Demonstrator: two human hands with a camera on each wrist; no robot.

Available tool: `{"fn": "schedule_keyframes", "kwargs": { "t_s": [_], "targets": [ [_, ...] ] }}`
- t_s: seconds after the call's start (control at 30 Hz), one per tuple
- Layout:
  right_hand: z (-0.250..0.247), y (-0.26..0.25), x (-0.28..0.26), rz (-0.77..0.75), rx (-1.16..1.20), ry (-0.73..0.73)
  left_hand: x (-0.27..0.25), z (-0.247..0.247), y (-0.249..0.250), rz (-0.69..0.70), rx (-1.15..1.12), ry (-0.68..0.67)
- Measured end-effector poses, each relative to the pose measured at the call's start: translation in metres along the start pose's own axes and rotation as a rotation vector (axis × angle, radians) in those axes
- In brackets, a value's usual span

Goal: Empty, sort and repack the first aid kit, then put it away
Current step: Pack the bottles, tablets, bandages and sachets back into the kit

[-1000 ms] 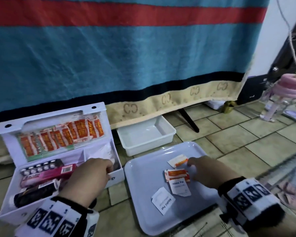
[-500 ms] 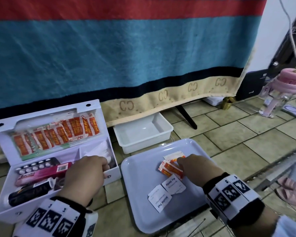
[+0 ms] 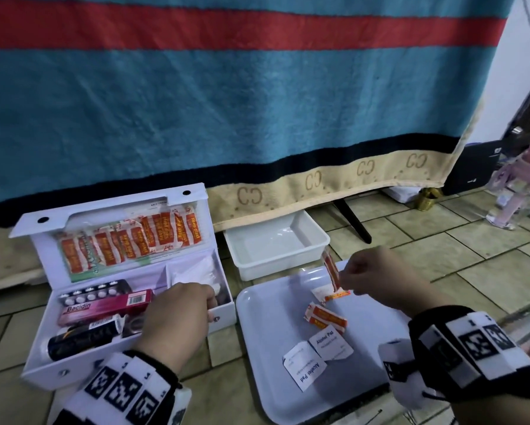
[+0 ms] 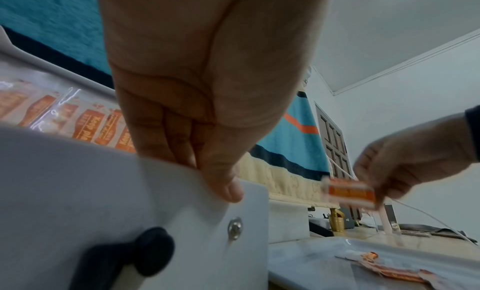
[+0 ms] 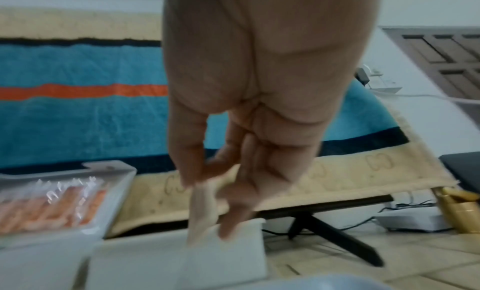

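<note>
The white first aid kit [image 3: 43, 357] lies open on the floor at the left, orange plasters [image 3: 135, 237] in its raised lid. Inside are a pink Bacidin box [image 3: 104, 305], a blister pack [image 3: 89, 293], a black tube [image 3: 82, 335] and white gauze [image 3: 196, 268]. My left hand [image 3: 208, 305] grips the kit's front right rim, thumb on the outer wall [image 4: 228, 189]. My right hand [image 3: 344, 276] pinches one orange plaster [image 3: 331, 269] above the flat white tray [image 3: 263, 332]. On the tray lie more plasters [image 3: 325, 315] and two alcohol pads [image 3: 331, 343].
An empty white tub [image 3: 276, 240] stands behind the tray, under the hanging striped blanket [image 3: 257, 102]. A black stand leg [image 3: 352, 222] and a brass object [image 3: 426, 199] sit further back. A pink bottle [image 3: 521, 185] is at the far right on the tiled floor.
My right hand has picked one orange plaster off the tray and raised it towards the tub. The left hand has stayed on the kit's rim.
</note>
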State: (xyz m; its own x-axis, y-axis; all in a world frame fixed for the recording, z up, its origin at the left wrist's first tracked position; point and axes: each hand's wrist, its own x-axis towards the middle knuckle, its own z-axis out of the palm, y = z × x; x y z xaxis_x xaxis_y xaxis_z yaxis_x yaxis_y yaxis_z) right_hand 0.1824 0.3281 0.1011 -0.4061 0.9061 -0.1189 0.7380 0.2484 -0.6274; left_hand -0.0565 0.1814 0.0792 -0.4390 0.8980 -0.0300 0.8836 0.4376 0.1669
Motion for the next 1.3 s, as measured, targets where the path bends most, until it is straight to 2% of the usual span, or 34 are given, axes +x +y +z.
{"fn": "schedule_keyframes", "kwargs": {
  "t_s": [0.07,0.17,0.27,0.37,0.5,0.63,0.7,0.8,0.87,0.97,1.07,1.2,1.3],
  "targets": [
    [0.004,-0.02,-0.001,-0.064,0.196,0.033,0.003,0.0,-0.002,0.01,0.003,-0.01],
    [0.019,-0.052,0.0,-0.137,0.333,0.02,0.006,0.001,-0.008,0.03,-0.103,-0.051],
    [0.041,-0.081,0.008,-0.184,0.447,-0.09,0.001,-0.002,-0.021,0.069,-0.268,-0.069],
    [0.067,-0.102,0.019,-0.215,0.575,-0.214,-0.005,-0.016,-0.048,0.039,-0.29,0.022],
    [0.096,-0.131,0.035,-0.261,0.569,-0.278,0.002,-0.053,-0.091,-0.042,-0.21,0.115],
    [0.12,-0.163,0.049,-0.329,0.365,-0.331,0.019,-0.083,-0.114,0.003,-0.141,-0.011],
    [0.124,-0.179,0.055,-0.35,0.324,-0.306,0.027,-0.088,-0.12,0.025,-0.119,-0.005],
    [0.121,-0.2,0.065,-0.334,0.445,-0.24,0.035,-0.089,-0.131,0.016,-0.14,0.08],
    [0.118,-0.21,0.071,-0.327,0.533,-0.199,0.039,-0.088,-0.137,0.02,-0.11,0.088],
    [0.119,-0.219,0.079,-0.383,0.592,-0.082,0.042,-0.084,-0.139,0.066,0.053,0.099],
    [0.122,-0.226,0.09,-0.436,0.552,0.032,0.043,-0.078,-0.137,0.094,0.164,0.156],
    [0.126,-0.235,0.102,-0.437,0.614,0.079,0.044,-0.074,-0.142,0.096,0.092,0.155],
    [0.129,-0.241,0.107,-0.454,0.576,0.043,0.044,-0.073,-0.147,0.117,0.052,0.125]
  ]
}}
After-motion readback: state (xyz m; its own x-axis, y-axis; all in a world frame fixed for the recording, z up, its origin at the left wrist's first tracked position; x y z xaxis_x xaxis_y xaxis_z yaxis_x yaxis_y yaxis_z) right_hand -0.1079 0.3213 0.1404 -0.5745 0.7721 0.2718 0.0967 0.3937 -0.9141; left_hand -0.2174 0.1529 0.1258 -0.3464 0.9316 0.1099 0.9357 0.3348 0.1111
